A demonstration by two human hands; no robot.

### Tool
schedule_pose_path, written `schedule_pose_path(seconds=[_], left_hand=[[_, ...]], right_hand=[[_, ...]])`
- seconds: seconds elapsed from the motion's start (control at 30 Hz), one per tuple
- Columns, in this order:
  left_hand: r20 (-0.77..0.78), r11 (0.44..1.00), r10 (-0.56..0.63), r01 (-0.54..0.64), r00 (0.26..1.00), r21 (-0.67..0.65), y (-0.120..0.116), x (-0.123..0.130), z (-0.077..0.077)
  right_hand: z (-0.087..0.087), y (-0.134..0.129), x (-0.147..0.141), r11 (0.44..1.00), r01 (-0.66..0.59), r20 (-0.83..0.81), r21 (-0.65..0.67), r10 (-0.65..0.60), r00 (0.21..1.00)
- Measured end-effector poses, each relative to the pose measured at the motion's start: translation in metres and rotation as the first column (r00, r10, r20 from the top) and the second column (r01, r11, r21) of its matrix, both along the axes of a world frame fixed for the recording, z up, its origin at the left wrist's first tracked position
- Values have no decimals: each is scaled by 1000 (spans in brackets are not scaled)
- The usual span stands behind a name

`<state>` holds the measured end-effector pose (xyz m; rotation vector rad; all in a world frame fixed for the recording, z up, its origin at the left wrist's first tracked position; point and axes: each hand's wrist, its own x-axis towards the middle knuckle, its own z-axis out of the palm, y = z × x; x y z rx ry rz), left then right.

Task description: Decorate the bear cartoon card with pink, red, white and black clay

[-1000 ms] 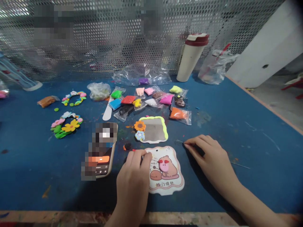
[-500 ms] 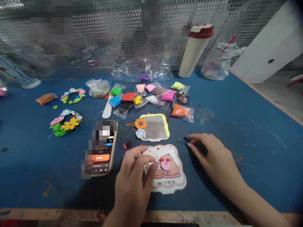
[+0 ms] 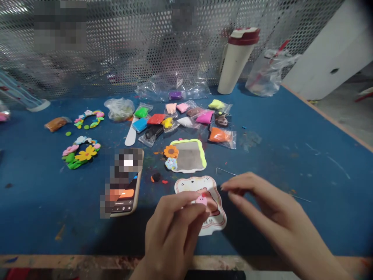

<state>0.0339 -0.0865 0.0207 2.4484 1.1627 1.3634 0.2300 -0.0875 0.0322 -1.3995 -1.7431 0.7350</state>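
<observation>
A white plaque (image 3: 219, 222) with a drawn pink-nosed animal lies in front of me. My left hand (image 3: 177, 221) hovers over it with curved fingers slightly apart, the index fingertip at a small red clay piece (image 3: 204, 195) above the pink snout (image 3: 201, 200). The left fingers hide much of the drawing. Right of the plaque, my right hand (image 3: 256, 210) has its thumb and index finger apart with nothing seen between them. A thin bent wire (image 3: 225, 171) rests on the table behind that hand, which covers its middle. Another red clay bit (image 3: 164, 182) lies left of the plaque.
A mirror (image 3: 189, 155) with clay flowers sits behind the plaque. Several bags of coloured clay (image 3: 155, 118) lie farther back, near a white spatula (image 3: 131, 135). A phone (image 3: 126, 186) is at left, by flower rings (image 3: 87, 153). A tall cup (image 3: 237, 62) stands at back right.
My right hand has let go of the wire and moved slightly down and left. My left hand has moved right over the drawing. A red clay bit now lies on the table.
</observation>
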Motion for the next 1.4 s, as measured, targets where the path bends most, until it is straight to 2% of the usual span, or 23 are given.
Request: schedule_pose_path(seconds=[0.03,0.1,0.23,0.3,0.37,0.47,0.5,0.57,0.6,0.67,0.73,0.9,1.1,1.3,1.4], left_hand=[[4,1000,-11,11,1000,13,0,1,1],[14,999,-25,24,1000,32,-1,0,3],[-2,999,-41,41,999,17,-9,-4,4],[-52,999,-43,45,998,29,-14,-5,3],[-59,994,-16,22,998,105,-16,-5,1],[-50,975,21,-10,999,221,-16,-6,1],[-68,973,9,7,998,232,-16,-7,2],[-109,973,-19,43,994,226,-16,-10,3],[-121,977,-21,45,992,206,-16,-11,4],[-140,988,7,14,990,153,-16,-15,3],[-157,992,41,-21,987,128,-16,-17,1],[-144,990,-23,43,989,135,-13,-18,-3],[-157,993,-43,59,987,101,-14,-16,-3],[-166,989,-102,118,981,88,-13,-16,-2],[-190,986,-95,119,977,115,-11,-16,1]], right_hand=[[6,-2,-5,985,-107,-118,-138,91,989],[12,-4,-13,923,-251,-356,-293,138,924],[6,-4,-20,774,-434,-681,-460,5,732],[1,-4,-20,688,-536,-779,-489,-68,623],[-2,-5,-22,625,-597,-821,-503,-132,555],[-7,-8,-24,588,-623,-838,-517,-199,507],[-9,-9,-24,603,-623,-851,-498,-202,484],[-13,-9,-24,698,-574,-875,-429,-163,456],[-14,-8,-24,761,-511,-868,-400,-135,477],[-16,-6,-23,867,-340,-809,-363,-113,577],[-16,-4,-23,913,-193,-724,-360,-143,675],[-12,-5,-27,929,-52,-586,-366,-187,788],[-14,-5,-29,967,15,-480,-254,-140,866],[-14,-4,-28,996,57,-365,-72,-79,928],[-13,-5,-28,992,79,-243,96,-54,969]])
